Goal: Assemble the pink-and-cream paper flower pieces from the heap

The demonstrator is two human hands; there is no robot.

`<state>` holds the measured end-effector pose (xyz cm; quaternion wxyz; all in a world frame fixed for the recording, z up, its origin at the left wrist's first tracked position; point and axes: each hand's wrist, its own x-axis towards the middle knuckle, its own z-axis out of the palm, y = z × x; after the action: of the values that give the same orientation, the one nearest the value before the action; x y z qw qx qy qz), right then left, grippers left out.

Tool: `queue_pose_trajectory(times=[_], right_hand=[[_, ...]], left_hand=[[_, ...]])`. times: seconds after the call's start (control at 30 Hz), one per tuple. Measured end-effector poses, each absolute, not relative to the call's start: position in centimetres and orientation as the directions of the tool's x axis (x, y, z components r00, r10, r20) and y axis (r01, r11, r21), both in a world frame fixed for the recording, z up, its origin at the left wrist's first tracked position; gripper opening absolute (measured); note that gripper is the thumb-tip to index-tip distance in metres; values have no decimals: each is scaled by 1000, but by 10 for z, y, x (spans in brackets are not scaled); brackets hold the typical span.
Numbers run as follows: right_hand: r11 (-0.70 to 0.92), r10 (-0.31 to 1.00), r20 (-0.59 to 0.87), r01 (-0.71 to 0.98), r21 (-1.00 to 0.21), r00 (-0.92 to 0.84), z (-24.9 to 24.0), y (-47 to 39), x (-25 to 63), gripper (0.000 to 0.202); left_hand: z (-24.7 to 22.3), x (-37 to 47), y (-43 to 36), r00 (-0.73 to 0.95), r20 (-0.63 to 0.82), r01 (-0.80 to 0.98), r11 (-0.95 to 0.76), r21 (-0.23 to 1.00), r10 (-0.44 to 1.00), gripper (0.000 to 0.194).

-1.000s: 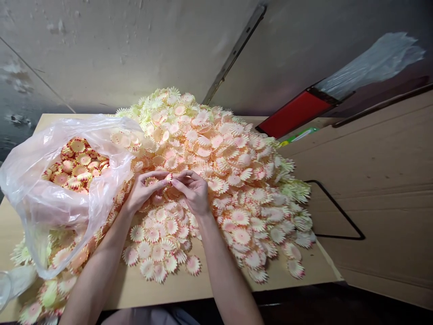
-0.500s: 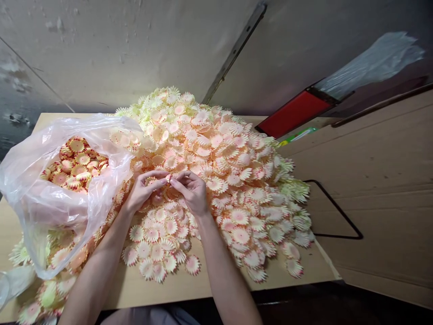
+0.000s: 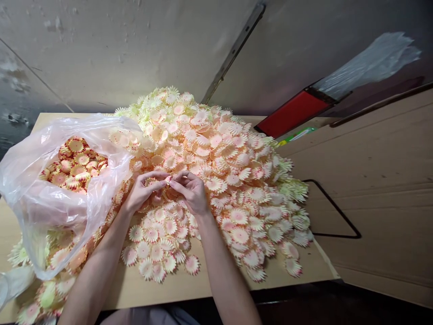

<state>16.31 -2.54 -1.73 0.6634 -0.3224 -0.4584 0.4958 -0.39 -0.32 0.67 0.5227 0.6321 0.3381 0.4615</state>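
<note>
While one small flower point(image 3: 168, 178) is pinched between left hand point(image 3: 145, 192) and right hand point(image 3: 191, 193) over the heap point(image 3: 219, 171), assembly seems underway; careful seating is called for.

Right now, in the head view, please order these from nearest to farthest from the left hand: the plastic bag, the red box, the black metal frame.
Measured from the left hand:
1. Plastic bag, just to its left.
2. Black metal frame, far right, on the cardboard.
3. Red box, upper right, by the wall.
</note>
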Motion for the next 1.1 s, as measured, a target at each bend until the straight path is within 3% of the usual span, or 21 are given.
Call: queue_pose_trajectory(times=[1.1], right_hand=[[257, 965, 254, -401, -879, 62, -16, -27, 164, 35]], left_hand=[[11, -3, -7, 390, 155, -101, -125, 987, 908, 31]])
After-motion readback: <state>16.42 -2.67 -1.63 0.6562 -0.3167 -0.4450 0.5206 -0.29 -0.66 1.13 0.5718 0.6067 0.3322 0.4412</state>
